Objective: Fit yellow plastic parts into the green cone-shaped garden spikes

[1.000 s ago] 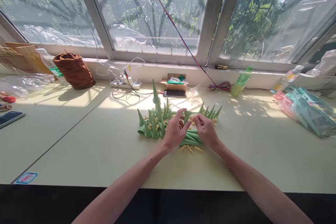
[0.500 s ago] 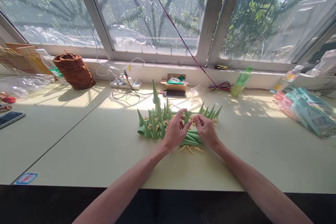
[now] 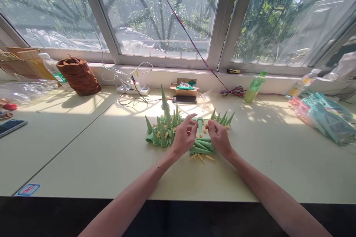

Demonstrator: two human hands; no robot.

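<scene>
A heap of green plastic cones [image 3: 164,133] covers the middle of the pale table [image 3: 83,148], some upright and some lying flat, with small yellow pegs [image 3: 200,157] scattered among them. My left hand [image 3: 184,137] hovers over the heap, fingers curled in a pinch on a green cone [image 3: 200,125] that hangs tip down. My right hand [image 3: 220,137] is just to the right of that cone, its fingertips pinched together near the cone's wide end. What they hold is too small to make out.
A brown bag [image 3: 78,74] and a power strip [image 3: 133,89] with cables lie at the back left. Behind the cones are a cardboard box [image 3: 185,87] and a dark phone [image 3: 183,99]. A green bottle [image 3: 255,87] and plastic bags [image 3: 325,118] are on the right.
Both hands have risen slightly off the heap. The cone in my left hand now hangs clear between the two hands, tip down.
</scene>
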